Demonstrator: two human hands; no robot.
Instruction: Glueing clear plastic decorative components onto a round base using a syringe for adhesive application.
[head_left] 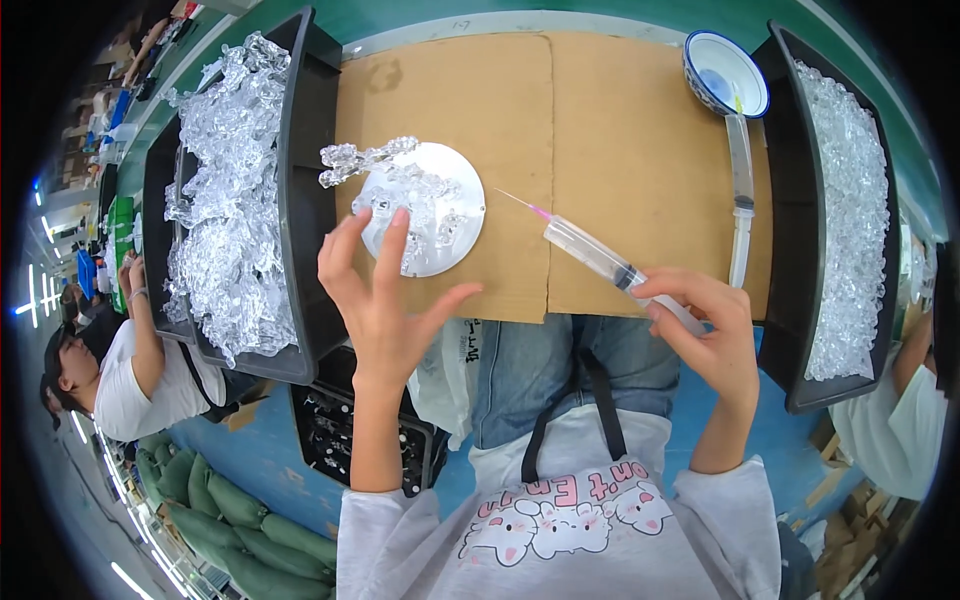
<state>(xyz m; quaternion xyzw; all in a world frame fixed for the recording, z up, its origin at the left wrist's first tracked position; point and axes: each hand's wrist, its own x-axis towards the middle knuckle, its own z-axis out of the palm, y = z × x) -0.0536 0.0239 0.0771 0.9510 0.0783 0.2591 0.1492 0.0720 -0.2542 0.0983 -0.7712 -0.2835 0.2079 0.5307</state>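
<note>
Lining-up step, seemingly: left hand (385, 320) spread, contact unclear, over clear plastic pieces (452, 228) on white disc (472, 200); right hand (705, 325) curled round pink-hubbed syringe (588, 248), tip short of disc; next calls for steady aim.

Here's the pale grey shirt (570, 578), lower centre, white cartoon faces (568, 528) across it; blue jeans (635, 365) above, black straps (602, 400)!

Green sacks (237, 503) lie heaped on the blue floor (262, 462) near a white-shirted co-worker (125, 385).
</note>
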